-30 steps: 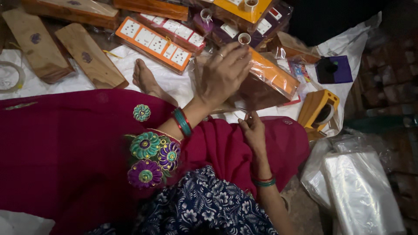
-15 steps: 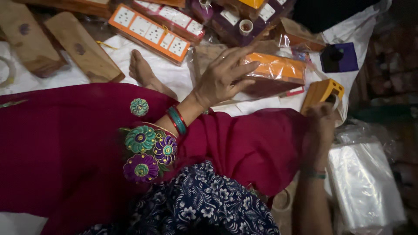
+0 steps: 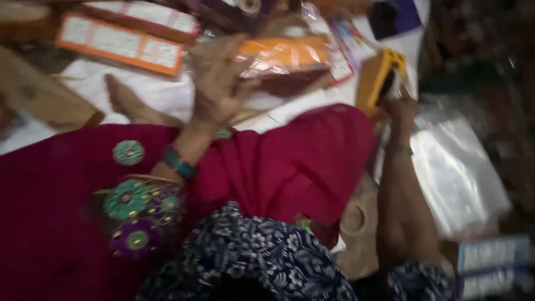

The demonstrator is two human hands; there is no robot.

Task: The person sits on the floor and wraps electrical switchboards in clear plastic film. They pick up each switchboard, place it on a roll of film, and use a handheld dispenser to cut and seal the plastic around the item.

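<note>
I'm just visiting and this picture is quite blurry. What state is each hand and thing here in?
Left hand: fingers spread, resting on the orange packet.
Orange packet: lying flat, wrapped in clear plastic.
Right hand: reaching to the yellow box; grip too blurred to tell.
Yellow box: tilted on edge.
Clear plastic bags: lying in a stack.

Around you, a long orange-edged box [image 3: 120, 43] with pale panels lies at the upper left on a white sheet [image 3: 161, 95]. A flat brown cardboard piece [image 3: 39, 92] sits to its lower left. Your magenta garment [image 3: 278, 161] with round embroidered patches covers your lap, over a dark blue floral cloth [image 3: 251, 262]. A dark purple item [image 3: 398, 17] rests at the top right, too blurred to identify.
</note>
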